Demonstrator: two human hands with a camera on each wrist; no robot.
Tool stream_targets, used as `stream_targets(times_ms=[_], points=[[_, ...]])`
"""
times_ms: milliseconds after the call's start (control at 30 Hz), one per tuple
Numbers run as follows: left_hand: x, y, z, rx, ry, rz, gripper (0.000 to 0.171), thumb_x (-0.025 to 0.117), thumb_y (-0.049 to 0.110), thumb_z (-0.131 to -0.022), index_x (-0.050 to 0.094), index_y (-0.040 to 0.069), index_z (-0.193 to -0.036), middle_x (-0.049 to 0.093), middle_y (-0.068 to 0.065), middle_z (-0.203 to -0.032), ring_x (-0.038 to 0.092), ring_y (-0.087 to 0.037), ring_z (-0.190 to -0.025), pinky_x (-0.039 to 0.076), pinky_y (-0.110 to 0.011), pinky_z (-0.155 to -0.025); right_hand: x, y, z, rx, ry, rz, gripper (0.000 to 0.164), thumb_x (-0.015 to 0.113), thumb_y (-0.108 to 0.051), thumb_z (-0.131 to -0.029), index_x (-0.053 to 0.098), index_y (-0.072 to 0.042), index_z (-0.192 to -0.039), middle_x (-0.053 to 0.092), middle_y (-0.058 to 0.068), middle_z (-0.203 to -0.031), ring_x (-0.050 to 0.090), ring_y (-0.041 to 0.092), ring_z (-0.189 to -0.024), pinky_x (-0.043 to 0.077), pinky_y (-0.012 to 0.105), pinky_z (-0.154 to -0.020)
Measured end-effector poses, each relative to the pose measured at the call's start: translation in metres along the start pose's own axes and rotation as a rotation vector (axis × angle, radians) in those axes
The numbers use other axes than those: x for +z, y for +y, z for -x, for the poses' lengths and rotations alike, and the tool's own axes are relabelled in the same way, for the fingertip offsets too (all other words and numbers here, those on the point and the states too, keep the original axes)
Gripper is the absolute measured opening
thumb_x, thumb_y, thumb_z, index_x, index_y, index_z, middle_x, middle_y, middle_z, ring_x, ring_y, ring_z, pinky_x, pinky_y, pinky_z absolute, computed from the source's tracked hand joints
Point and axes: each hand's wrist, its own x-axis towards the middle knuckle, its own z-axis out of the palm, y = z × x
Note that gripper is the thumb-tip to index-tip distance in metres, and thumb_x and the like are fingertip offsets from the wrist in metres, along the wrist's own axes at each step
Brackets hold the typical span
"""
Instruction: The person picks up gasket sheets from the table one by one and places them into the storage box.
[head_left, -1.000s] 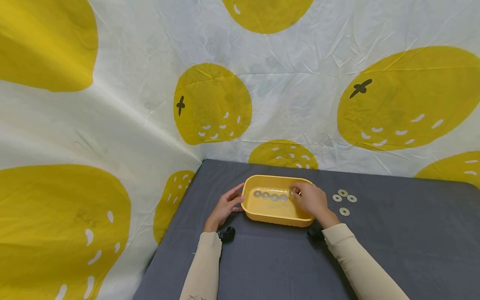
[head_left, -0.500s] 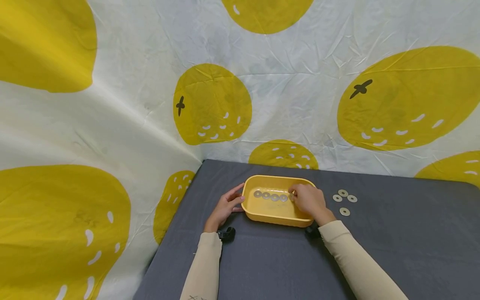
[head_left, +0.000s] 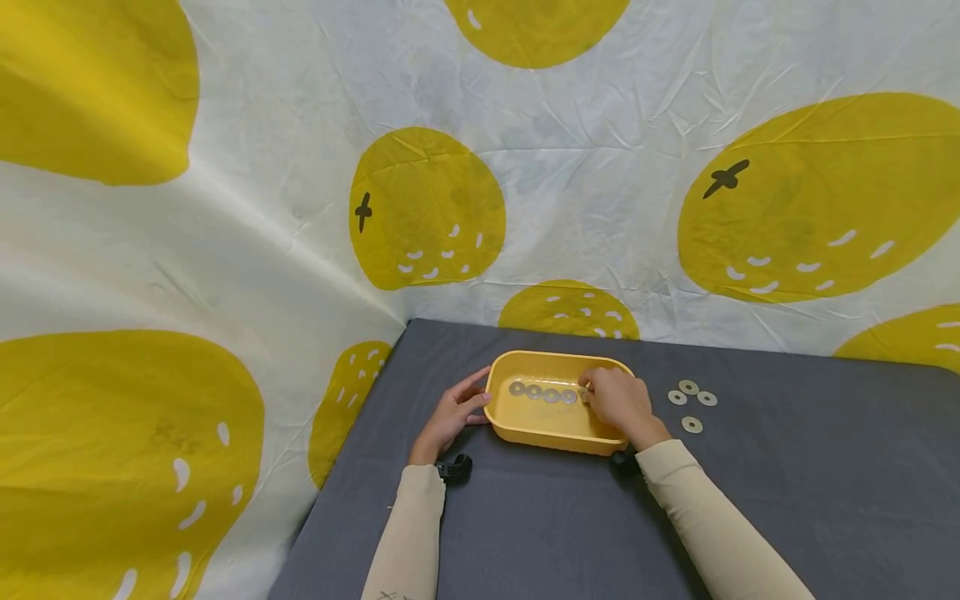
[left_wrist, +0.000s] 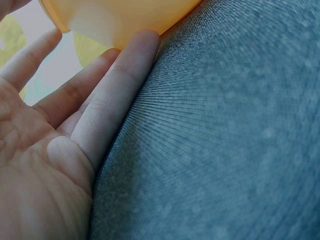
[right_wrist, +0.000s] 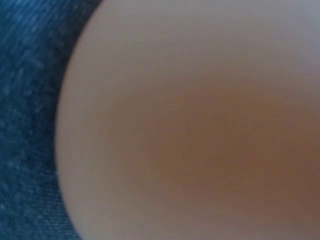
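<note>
A yellow plastic tray stands on the dark cloth in the head view. Several flat metal washers lie in a row on its floor. Inside the right part of the tray, my right hand pinches another washer at the row's right end, mostly covered by the fingertips. My left hand touches the tray's left end. The left wrist view shows its fingers extended, with tips against the outer wall. Only a blurred pale surface and cloth fill the right wrist view.
Several more washers lie on the grey-covered table to the right of the tray. A white cloth with yellow fruit print hangs behind and on the left. Black straps are on the wrists.
My right hand has shifted slightly left and down, bringing the pinched washer closer to the end of the row. My left hand and the tray have kept their place.
</note>
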Motion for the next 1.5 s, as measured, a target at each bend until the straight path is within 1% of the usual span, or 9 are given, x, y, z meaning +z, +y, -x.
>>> stream_targets(times_ms=[267, 533, 800, 967, 1033, 1100, 1267, 1367, 1500], points=[[0.001, -0.001, 0.001, 0.025, 0.001, -0.005, 0.057, 0.067, 0.029, -0.101, 0.048, 0.031, -0.154, 0.058, -0.018, -0.138, 0.066, -0.022, -0.117, 0.063, -0.040, -0.090, 0.001, -0.001, -0.001, 0.008, -0.018, -0.004, 0.024, 0.076, -0.020, -0.091, 0.078, -0.014, -0.114, 0.078, 0.008, -0.107, 0.069, 0.026, -0.082, 0.056, 0.048, -0.062], [0.001, 0.001, 0.000, 0.012, 0.006, -0.005, 0.054, 0.066, 0.026, -0.102, 0.050, 0.033, -0.152, 0.059, -0.015, -0.137, 0.066, -0.022, -0.116, 0.063, -0.042, -0.090, 0.002, 0.000, -0.001, 0.001, -0.024, 0.024, 0.019, 0.077, -0.023, -0.091, 0.079, -0.013, -0.107, 0.078, 0.008, -0.099, 0.067, 0.025, -0.076, 0.055, 0.047, -0.059], [0.001, 0.000, 0.000, 0.014, 0.002, 0.000, 0.055, 0.066, 0.025, -0.101, 0.049, 0.032, -0.153, 0.058, -0.017, -0.137, 0.066, -0.021, -0.114, 0.063, -0.041, -0.090, 0.004, 0.000, -0.001, -0.007, -0.022, 0.053, 0.011, 0.076, -0.025, -0.092, 0.076, -0.014, -0.092, 0.071, 0.002, -0.079, 0.058, 0.019, -0.064, 0.048, 0.041, -0.053], [0.001, -0.001, 0.000, 0.009, 0.003, 0.001, 0.054, 0.065, 0.023, -0.102, 0.049, 0.032, -0.153, 0.059, -0.017, -0.137, 0.066, -0.021, -0.114, 0.063, -0.041, -0.090, 0.003, -0.001, 0.000, 0.005, -0.003, 0.013, 0.016, 0.072, -0.024, -0.094, 0.077, -0.012, -0.102, 0.073, 0.005, -0.085, 0.060, 0.020, -0.067, 0.050, 0.043, -0.055], [0.000, -0.001, -0.001, 0.008, 0.004, 0.003, 0.054, 0.065, 0.023, -0.102, 0.050, 0.033, -0.153, 0.059, -0.017, -0.136, 0.066, -0.022, -0.114, 0.063, -0.041, -0.090, 0.002, 0.001, 0.000, 0.008, 0.012, -0.028, 0.019, 0.069, -0.024, -0.095, 0.077, -0.011, -0.107, 0.074, 0.004, -0.086, 0.060, 0.019, -0.067, 0.050, 0.043, -0.055], [0.001, 0.000, -0.001, 0.011, 0.004, 0.001, 0.054, 0.064, 0.022, -0.102, 0.049, 0.032, -0.153, 0.059, -0.018, -0.136, 0.066, -0.022, -0.114, 0.063, -0.041, -0.090, 0.002, 0.003, 0.001, 0.007, 0.036, -0.089, 0.017, 0.068, -0.024, -0.096, 0.076, -0.012, -0.106, 0.072, 0.002, -0.082, 0.058, 0.017, -0.065, 0.048, 0.038, -0.054], [0.001, 0.001, -0.001, 0.006, 0.008, -0.002, 0.054, 0.067, 0.025, -0.101, 0.050, 0.034, -0.152, 0.059, -0.018, -0.137, 0.066, -0.022, -0.114, 0.063, -0.042, -0.090, 0.005, 0.014, 0.003, -0.022, 0.143, -0.334, 0.013, 0.068, -0.021, -0.098, 0.075, -0.012, -0.102, 0.065, -0.002, -0.074, 0.053, 0.015, -0.060, 0.042, 0.029, -0.054], [0.001, 0.001, -0.001, 0.004, 0.009, -0.003, 0.055, 0.068, 0.028, -0.100, 0.050, 0.035, -0.151, 0.059, -0.018, -0.137, 0.066, -0.023, -0.116, 0.062, -0.043, -0.091, 0.003, 0.020, 0.006, -0.043, 0.179, -0.509, 0.013, 0.067, -0.020, -0.100, 0.074, -0.009, -0.104, 0.067, 0.006, -0.076, 0.058, 0.022, -0.061, 0.045, 0.028, -0.055], [0.001, 0.001, 0.001, 0.005, 0.005, 0.001, 0.055, 0.068, 0.028, -0.100, 0.050, 0.034, -0.152, 0.059, -0.018, -0.137, 0.066, -0.023, -0.115, 0.063, -0.042, -0.090, -0.008, 0.029, 0.015, -0.035, 0.176, -0.719, 0.016, 0.065, -0.018, -0.102, 0.071, -0.005, -0.108, 0.071, 0.020, -0.085, 0.066, 0.029, -0.069, 0.055, 0.027, -0.059]])
